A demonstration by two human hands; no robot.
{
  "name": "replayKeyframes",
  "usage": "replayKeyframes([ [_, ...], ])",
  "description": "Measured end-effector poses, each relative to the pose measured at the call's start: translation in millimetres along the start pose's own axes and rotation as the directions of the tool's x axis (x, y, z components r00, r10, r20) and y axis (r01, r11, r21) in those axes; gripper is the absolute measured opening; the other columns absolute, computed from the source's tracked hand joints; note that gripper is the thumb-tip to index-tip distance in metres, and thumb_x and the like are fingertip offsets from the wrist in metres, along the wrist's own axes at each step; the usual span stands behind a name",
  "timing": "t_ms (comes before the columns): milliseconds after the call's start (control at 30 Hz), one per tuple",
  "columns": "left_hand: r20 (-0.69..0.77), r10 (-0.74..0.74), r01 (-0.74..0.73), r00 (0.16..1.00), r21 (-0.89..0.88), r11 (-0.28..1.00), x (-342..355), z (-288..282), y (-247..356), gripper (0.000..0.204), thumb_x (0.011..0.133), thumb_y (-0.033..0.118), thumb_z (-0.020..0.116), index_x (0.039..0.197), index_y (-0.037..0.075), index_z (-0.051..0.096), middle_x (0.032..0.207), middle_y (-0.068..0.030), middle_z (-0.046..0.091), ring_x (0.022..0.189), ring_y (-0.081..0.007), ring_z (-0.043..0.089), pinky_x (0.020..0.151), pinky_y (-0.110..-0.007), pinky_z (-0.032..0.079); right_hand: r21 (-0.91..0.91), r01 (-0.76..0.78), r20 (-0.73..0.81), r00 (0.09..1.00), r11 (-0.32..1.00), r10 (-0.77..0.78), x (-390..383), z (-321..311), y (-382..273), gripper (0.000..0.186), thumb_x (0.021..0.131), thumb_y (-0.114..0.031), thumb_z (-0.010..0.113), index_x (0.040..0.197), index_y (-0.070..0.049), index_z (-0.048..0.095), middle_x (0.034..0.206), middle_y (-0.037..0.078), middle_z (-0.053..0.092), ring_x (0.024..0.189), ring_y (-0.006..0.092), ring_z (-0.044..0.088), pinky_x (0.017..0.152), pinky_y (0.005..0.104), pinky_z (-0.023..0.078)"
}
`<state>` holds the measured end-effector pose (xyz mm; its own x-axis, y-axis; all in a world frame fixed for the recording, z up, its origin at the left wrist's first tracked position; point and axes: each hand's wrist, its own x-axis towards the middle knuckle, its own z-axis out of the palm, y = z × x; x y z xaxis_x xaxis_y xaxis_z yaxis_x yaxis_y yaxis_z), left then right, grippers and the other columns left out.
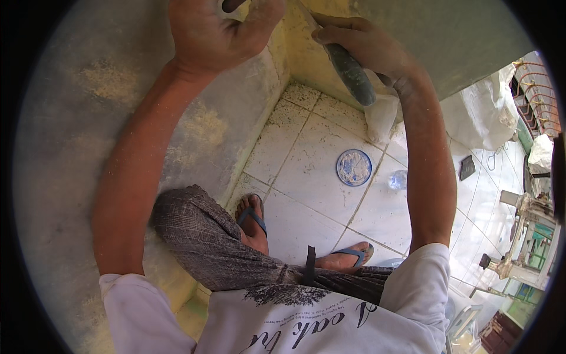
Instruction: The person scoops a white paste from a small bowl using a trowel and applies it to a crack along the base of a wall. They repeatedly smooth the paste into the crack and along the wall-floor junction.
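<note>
My right hand [368,47] is raised at the top, by the wall corner, with its fingers wrapped round a putty knife [352,75]. The knife's thick dark handle points down toward the floor, and a thin part of its blade shows beside my fingers at the wall. My left hand [221,38] is up against the left wall, closed round a dark-handled tool [232,5]. The picture's upper edge cuts off that tool and some of my fingers, so its kind stays hidden. Both walls carry patchy grey and yellowish plaster.
On the dusty white floor tiles [306,177] lie a round blue lid with whitish paste [354,167] and a clear plastic bottle [398,179]. White sacks [480,112] lean by the right wall. A dark flat object [467,168] and a wooden frame [530,236] are farther right.
</note>
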<state>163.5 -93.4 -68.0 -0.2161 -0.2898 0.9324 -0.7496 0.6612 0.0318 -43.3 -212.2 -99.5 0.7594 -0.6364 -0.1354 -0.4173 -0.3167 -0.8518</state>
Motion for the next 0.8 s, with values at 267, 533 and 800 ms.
replayKeyframes([
  [267, 0.885, -0.226, 0.309, 0.407, 0.1, 0.946, -183.8, 149.5, 73.4, 0.055, 0.08, 0.039, 0.08, 0.123, 0.012, 0.058, 0.093, -0.0088, 0.067, 0.092, -0.025, 0.065, 0.094, -0.042, 0.047, -0.592, -0.402, 0.241, 0.739, 0.698, 0.63, -144.9, 27.2, 152.8, 0.054, 0.094, -0.035, 0.057, 0.141, -0.008, 0.06, 0.117, 0.02, 0.073, 0.112, 0.0358, 0.07, 0.097, 0.0461, 0.054],
  [533, 0.819, -0.558, 0.594, -0.129, 0.515, 0.618, -303.2, 202.2, 172.8, 0.127, 0.062, 0.061, 0.091, 0.159, 0.011, 0.025, 0.145, -0.0169, 0.042, 0.136, -0.0357, 0.04, 0.111, -0.06, 0.032, -0.616, -0.47, 0.178, 0.699, 0.632, 0.693, -191.5, 84.6, 235.7, 0.048, 0.093, -0.032, 0.058, 0.14, -0.021, 0.062, 0.103, 0.02, 0.076, 0.1, 0.039, 0.073, 0.092, 0.0486, 0.056],
  [800, 0.723, -0.687, 0.69, -0.081, 0.538, 0.484, -325.2, 222.9, 181.7, 0.126, 0.058, 0.06, 0.094, 0.16, 0.028, 0.027, 0.143, -0.0134, 0.04, 0.131, -0.0368, 0.037, 0.109, -0.064, 0.026, -0.651, -0.421, 0.115, 0.767, 0.631, 0.631, -150.8, 103.2, 243.6, 0.045, 0.094, -0.023, 0.054, 0.137, -0.016, 0.061, 0.098, 0.021, 0.076, 0.096, 0.0404, 0.074, 0.086, 0.0503, 0.057],
])
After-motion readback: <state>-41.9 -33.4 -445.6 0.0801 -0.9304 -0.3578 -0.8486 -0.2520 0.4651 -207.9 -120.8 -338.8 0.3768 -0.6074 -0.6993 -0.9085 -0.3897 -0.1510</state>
